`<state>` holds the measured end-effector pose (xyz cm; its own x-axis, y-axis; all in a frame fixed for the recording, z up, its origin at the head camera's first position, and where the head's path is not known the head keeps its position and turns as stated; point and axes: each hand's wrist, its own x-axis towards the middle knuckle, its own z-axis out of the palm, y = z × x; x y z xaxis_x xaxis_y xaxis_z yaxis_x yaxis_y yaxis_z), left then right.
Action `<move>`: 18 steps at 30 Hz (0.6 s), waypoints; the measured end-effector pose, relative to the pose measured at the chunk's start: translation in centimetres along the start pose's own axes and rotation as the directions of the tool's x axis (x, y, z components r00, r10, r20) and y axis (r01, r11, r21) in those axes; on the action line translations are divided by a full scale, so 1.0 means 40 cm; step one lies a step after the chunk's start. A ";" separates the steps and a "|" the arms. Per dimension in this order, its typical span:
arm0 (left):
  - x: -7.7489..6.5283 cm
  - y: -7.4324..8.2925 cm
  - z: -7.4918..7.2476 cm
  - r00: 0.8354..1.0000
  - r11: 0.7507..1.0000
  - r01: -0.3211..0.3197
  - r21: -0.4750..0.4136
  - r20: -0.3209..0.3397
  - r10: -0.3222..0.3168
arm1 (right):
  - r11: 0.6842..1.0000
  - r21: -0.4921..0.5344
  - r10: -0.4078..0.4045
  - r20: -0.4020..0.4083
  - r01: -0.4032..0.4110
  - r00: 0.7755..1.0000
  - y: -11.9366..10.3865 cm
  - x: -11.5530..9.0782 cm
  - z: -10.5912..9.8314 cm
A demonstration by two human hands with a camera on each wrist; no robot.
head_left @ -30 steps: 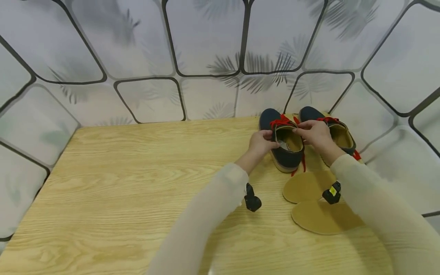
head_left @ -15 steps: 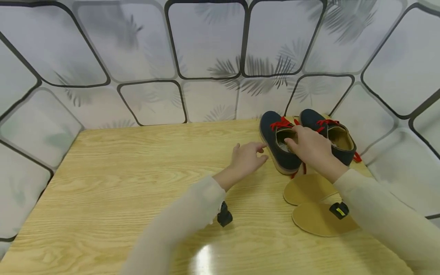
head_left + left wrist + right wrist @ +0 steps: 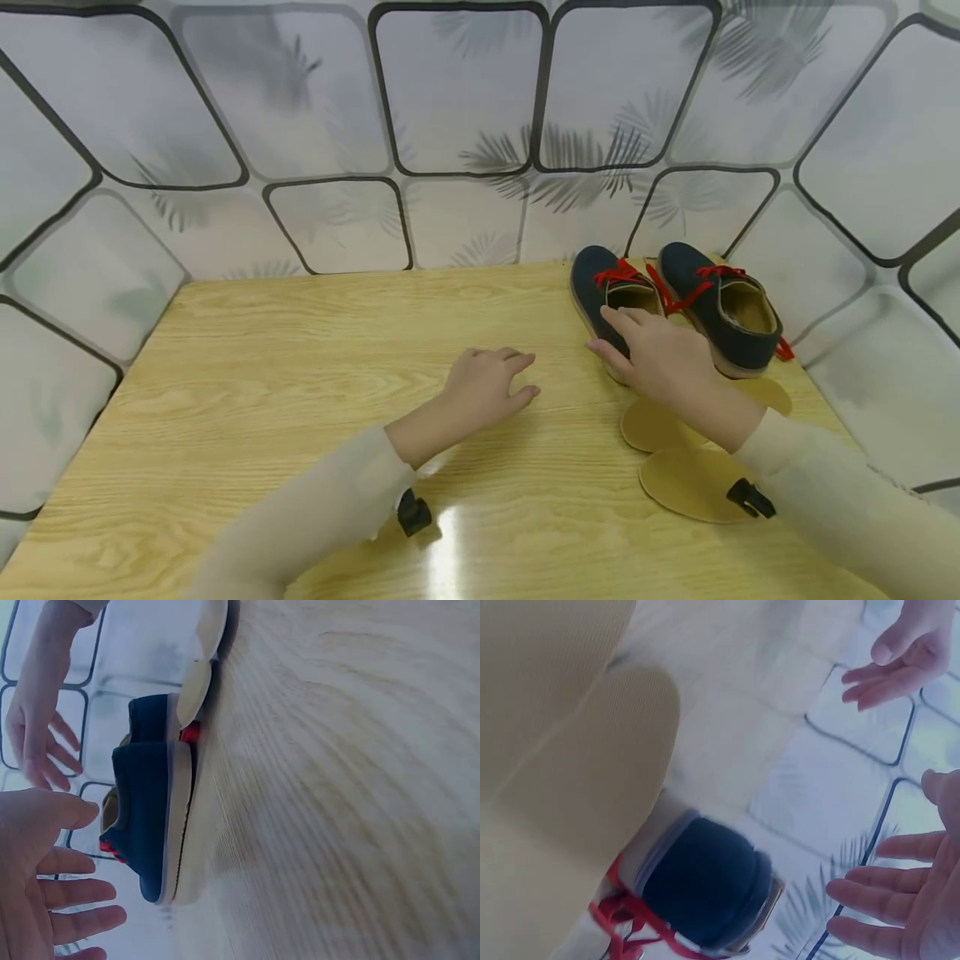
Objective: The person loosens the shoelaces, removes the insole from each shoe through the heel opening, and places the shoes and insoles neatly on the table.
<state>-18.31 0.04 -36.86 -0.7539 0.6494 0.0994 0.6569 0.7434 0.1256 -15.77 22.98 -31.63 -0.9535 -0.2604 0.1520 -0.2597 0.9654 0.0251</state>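
Two navy shoes with red laces stand side by side at the table's back right. My right hand is above the heel of the left shoe, hiding part of it; in the right wrist view its fingers are spread and apart from the shoe heel. The right shoe stands beside it, toes toward the wall. My left hand hovers over the bare wood left of the shoes, holding nothing. Two tan insoles, a rear one and a front one, lie under the right forearm.
The light wooden table stretches far to the left. A pale cloth wall with dark outlines and leaf prints encloses the back and sides. A black wrist camera hangs from the right sleeve over the front insole.
Both hands have let go of the left shoe. The left hand has drawn back left and toward me; the right has moved slightly nearer me, its fingers straightening.
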 end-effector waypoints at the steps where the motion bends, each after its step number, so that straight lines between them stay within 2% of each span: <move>1: -0.016 -0.006 -0.001 1.000 1.000 0.004 0.004 -0.009 -0.004 | 1.000 0.000 -0.004 0.003 0.004 1.000 -0.006 -0.005 0.001; 5: -0.078 -0.031 -0.002 0.999 1.000 0.018 0.009 -0.047 -0.018 | 1.000 0.006 -0.025 0.028 0.025 0.999 -0.028 -0.020 0.013; 11: -0.157 -0.066 -0.005 0.995 0.998 0.060 0.028 -0.086 -0.058 | 0.991 0.025 -0.131 -0.022 0.132 0.991 -0.046 -0.040 0.058; 18: -0.239 -0.112 -0.018 0.974 0.996 0.049 0.079 -0.222 -0.030 | 0.983 0.030 -0.180 0.047 0.179 0.983 -0.070 -0.080 0.080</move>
<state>-14.06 -9.60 -37.67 -0.7564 0.5746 0.3126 0.6175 0.7848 0.0516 -12.50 21.07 -35.33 -0.8973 -0.4304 0.0979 -0.4304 0.9024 0.0224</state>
